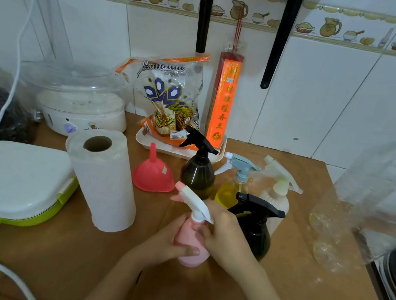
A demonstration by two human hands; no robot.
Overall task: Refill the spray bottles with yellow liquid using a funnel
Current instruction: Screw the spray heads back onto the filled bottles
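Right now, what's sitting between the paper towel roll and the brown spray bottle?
In the head view, the red funnel stands mouth-down on the wooden table between the paper towel roll and the brown spray bottle. Nothing else is in that stretch.

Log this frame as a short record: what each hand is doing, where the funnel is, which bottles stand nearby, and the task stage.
left hand: left hand grips the body of the pink spray bottle
right hand: right hand grips the neck under its white spray head
funnel: pink funnel upside down on the table, untouched
nearby bottles: two dark spray bottles, a blue-headed bottle with yellow liquid, a white one
stage: spray head on, nothing poured yet
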